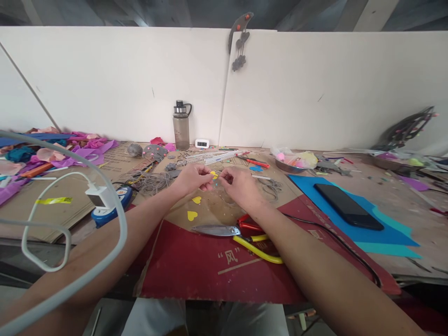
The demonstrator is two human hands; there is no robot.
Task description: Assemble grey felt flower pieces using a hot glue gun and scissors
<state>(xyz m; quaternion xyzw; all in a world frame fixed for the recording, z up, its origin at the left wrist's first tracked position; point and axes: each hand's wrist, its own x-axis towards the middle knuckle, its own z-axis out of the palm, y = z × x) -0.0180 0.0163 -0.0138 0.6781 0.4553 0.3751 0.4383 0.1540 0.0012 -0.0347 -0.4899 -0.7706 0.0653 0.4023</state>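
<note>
My left hand (193, 179) pinches a small yellow cutout (213, 175) between thumb and fingertips, above the middle of the cardboard. Close beside it, my right hand (239, 185) has its fingers pinched together; anything in them is too small to make out. Below my left hand lie a yellow heart (192, 215) and another yellow cutout (197, 200). Nearer to me rest scissors (217, 230) with yellow handles, their blades pointing left. A red-handled tool (249, 224) is partly hidden behind my right forearm.
A white cable (122, 233) loops across the left foreground. Grey cord (150, 183) lies tangled beyond my left forearm. At right, a black phone (346, 205) rests on blue sheets (301, 182). A bottle (181, 128) stands at the back, near a metal bowl (290, 169).
</note>
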